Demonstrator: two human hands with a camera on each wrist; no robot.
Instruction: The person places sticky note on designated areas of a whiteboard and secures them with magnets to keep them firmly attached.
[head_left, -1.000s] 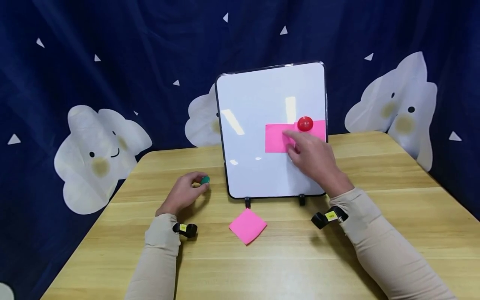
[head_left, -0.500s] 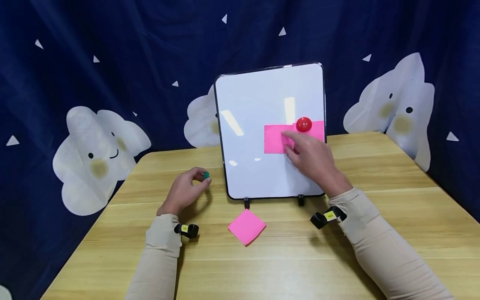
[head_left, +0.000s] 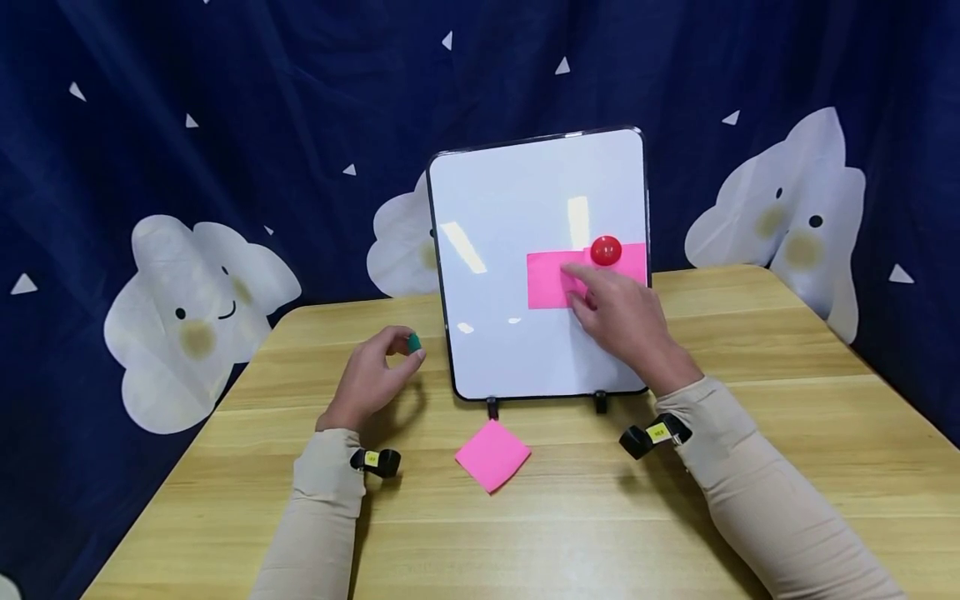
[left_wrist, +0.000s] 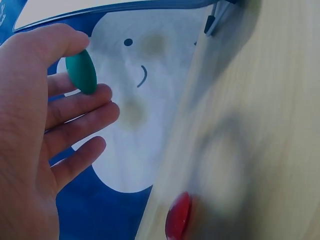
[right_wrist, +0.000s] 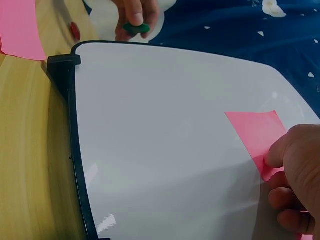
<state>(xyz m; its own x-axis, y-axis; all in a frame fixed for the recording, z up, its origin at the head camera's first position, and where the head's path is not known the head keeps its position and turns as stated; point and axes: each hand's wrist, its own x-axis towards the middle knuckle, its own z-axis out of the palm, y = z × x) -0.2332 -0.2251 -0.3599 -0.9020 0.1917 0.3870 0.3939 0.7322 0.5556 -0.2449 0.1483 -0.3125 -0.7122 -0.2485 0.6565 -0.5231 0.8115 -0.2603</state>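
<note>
The two hands are well apart. The left hand (head_left: 367,383) is up over the surface (head_left: 570,533) and pinches a green button (left_wrist: 81,71) between its thumb and fingers. The green button is in the air, near the left side of a white board (head_left: 498,217). The right hand (head_left: 628,321) is at the board, with its pointing finger out and touching a pink note (head_left: 544,280) there. I cannot tell how hard it presses.

Right beside that note is a second pink note (head_left: 635,260), partly behind the right hand. A red button (head_left: 606,250) sits near its top left corner. Another red button (left_wrist: 178,216) rests on the surface, seen below the left hand by its own wrist camera. A third pink note (head_left: 492,457) lies on the surface in front of the board, turned like a diamond. The board stands up on little black feet (head_left: 601,402).

Both arms have tan sleeves (head_left: 318,517). At the back hangs a dark blue curtain (head_left: 300,92) with white clouds (head_left: 161,267) that have faces
</note>
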